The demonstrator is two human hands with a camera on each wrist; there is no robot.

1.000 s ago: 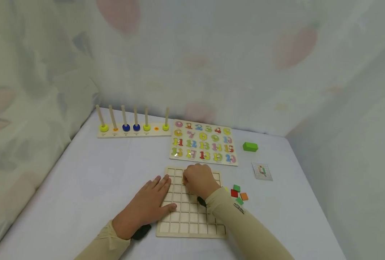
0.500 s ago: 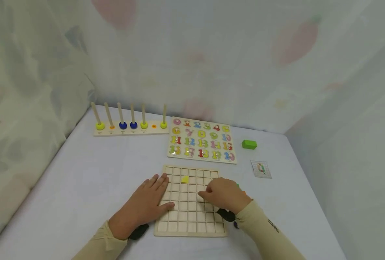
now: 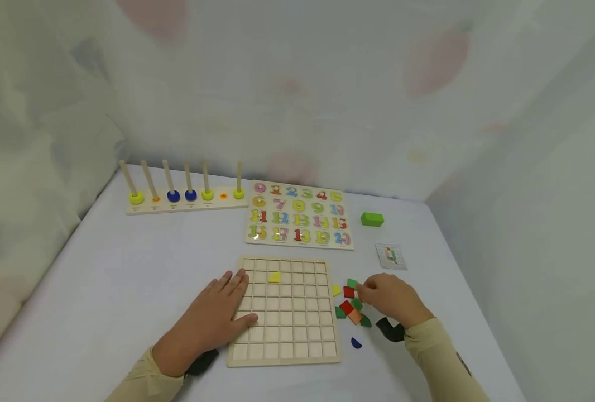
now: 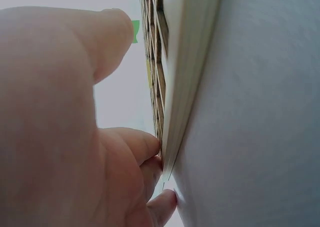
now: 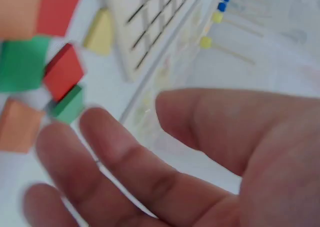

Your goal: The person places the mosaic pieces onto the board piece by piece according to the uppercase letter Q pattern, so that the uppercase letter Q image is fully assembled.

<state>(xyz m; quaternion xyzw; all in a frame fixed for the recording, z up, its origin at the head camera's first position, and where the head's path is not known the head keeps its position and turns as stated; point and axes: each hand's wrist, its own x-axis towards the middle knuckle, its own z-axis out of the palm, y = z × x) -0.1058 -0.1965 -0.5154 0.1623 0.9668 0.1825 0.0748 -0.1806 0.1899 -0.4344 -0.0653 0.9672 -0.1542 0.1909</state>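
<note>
A wooden grid board [image 3: 283,362] lies flat in the middle of the head view, with one yellow quarter-round tile [image 3: 274,277] in a cell of its second row. My left hand [image 3: 204,318] rests on the board's left edge, fingers straight and thumb spread. Right of the board lie loose coloured tiles: red [image 3: 346,307], green [image 3: 356,304], orange [image 3: 355,316], yellow [image 3: 336,290] and a blue half-round [image 3: 356,343]. Over their right side hovers my right hand [image 3: 393,298]. In the right wrist view its thumb and fingers stand apart with nothing between them, close to a green tile [image 5: 69,104].
Behind the grid board lies a number puzzle board [image 3: 297,244]. A peg stand [image 3: 187,208] with yellow, blue and orange rings stands at the back left. To the right are a green block [image 3: 372,219] and a small picture card [image 3: 391,256]. Cloth walls enclose the table.
My right hand has left the yellow tile in the grid and moved right to the loose tiles, uncovering them. The left hand stays on the board's edge. The head view has shifted slightly.
</note>
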